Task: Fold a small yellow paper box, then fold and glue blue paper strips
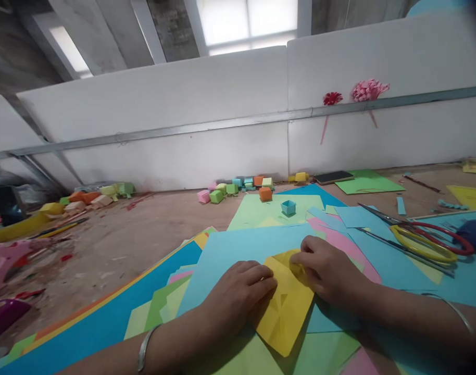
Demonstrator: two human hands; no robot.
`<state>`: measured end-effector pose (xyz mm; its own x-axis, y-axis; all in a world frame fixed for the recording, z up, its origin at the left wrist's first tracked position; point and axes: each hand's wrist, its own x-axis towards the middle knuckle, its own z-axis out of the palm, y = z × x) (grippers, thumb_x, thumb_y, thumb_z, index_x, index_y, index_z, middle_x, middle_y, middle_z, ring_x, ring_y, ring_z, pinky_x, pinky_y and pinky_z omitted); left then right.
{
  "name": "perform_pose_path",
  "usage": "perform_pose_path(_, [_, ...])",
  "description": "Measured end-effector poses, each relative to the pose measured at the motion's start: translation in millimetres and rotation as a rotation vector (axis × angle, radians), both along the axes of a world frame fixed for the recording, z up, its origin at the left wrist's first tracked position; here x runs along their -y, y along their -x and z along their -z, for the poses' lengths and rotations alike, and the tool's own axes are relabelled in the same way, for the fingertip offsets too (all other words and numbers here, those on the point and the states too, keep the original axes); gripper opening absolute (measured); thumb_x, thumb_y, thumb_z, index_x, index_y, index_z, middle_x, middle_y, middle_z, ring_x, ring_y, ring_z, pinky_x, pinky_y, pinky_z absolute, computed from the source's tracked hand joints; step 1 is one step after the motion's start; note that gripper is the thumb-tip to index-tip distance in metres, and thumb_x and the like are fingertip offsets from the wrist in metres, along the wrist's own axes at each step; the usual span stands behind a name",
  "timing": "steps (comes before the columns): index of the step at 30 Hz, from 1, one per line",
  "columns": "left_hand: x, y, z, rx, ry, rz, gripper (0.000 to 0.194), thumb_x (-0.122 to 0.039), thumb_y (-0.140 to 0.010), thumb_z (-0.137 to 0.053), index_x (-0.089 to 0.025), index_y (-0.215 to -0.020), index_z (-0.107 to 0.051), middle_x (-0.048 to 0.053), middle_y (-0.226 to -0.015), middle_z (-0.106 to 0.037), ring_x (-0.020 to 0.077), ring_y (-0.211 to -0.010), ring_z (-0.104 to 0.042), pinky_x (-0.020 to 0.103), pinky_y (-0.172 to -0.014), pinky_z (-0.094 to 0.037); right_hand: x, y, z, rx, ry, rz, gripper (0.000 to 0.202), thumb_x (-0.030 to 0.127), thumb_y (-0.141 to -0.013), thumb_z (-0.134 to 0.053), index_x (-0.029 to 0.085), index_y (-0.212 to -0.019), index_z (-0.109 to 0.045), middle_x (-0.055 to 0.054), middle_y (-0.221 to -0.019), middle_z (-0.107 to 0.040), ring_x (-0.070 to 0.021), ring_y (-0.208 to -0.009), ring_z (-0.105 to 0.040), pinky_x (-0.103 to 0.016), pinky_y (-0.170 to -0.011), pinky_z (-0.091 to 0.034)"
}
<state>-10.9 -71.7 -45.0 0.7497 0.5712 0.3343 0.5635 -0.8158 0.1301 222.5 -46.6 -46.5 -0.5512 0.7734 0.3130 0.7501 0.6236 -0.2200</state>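
A creased yellow paper [287, 307] lies tilted over the stacked sheets at the front centre. On its left edge rests my left hand [243, 289], fingers bent and closed on the paper. My right hand [326, 268] pinches the paper's upper right part, where it curls up. Light blue paper [238, 250] spreads beneath and behind both hands. Beyond them, a small open blue paper box [288, 208] stands on a pale green sheet [246, 208], with an orange paper cube [265, 194] behind it to the left.
Scissors with yellow and red handles [421, 252] lie at the right on blue sheets. Small coloured paper cubes [216, 196] line the table's back by the white panel. A dark phone [334, 177] lies near a green sheet [368, 182]. At the left edge is a pink glue gun [5, 260].
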Motion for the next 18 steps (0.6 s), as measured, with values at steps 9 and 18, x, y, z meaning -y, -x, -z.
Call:
perform_pose_path(9, [-3, 2, 7.6, 0.033, 0.020, 0.018, 0.022, -0.015, -0.092, -0.050, -0.021, -0.110, -0.061, 0.010, -0.105, -0.069, 0.0225, -0.095, -0.064, 0.038, -0.084, -0.051, 2, -1, -3.5, 0.234, -0.511, -0.238, 0.021, 0.006, -0.088, -0.050, 0.008, -0.093, -0.070, -0.020, -0.115, -0.065, -0.0310, -0.107, -0.058, -0.044, -0.084, -0.051])
perform_pose_path(18, [8, 2, 0.9, 0.128, 0.036, -0.049, 0.022, -0.014, -0.093, -0.042, -0.018, -0.107, -0.058, 0.011, -0.111, -0.067, 0.0248, -0.100, -0.059, 0.042, -0.084, -0.047, 0, 2, 1.0, 0.164, -0.196, -0.417, 0.011, 0.008, -0.086, -0.059, 0.012, -0.080, -0.067, -0.008, -0.079, -0.065, -0.0197, -0.074, -0.057, -0.031, -0.063, -0.049])
